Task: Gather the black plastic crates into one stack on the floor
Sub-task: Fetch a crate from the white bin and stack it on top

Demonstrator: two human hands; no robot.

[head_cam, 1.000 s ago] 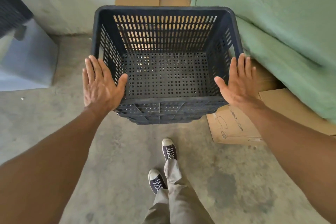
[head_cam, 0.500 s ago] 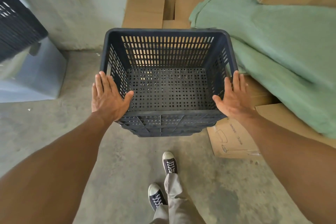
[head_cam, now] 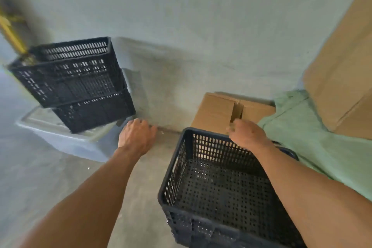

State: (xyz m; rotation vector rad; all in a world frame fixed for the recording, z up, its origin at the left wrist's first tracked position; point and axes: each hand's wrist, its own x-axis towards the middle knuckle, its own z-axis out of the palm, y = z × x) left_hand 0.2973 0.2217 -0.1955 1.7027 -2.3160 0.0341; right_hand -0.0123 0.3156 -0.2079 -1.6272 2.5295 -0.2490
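Note:
An empty black plastic crate [head_cam: 217, 191] sits on the concrete floor at the lower right, its perforated bottom visible. Two more black crates [head_cam: 76, 80], nested one in the other and tilted, rest on a grey bin at the left. My left hand [head_cam: 136, 137] hovers over the floor between the grey bin and the floor crate, fingers loosely curled, holding nothing. My right hand [head_cam: 247, 134] is above the far rim of the floor crate, fingers bent downward and empty; I cannot tell whether it touches the rim.
A grey lidded bin [head_cam: 60, 137] stands at the left under the nested crates. Cardboard boxes [head_cam: 221, 110] line the wall, a tall one [head_cam: 346, 70] at right. A green cloth [head_cam: 322, 147] drapes over things at right. A yellow pole [head_cam: 12, 32] leans at far left.
Both hands have let go of the crate's sides and lifted away; the view has swung up and left, bringing the nested crates on the grey bin into sight.

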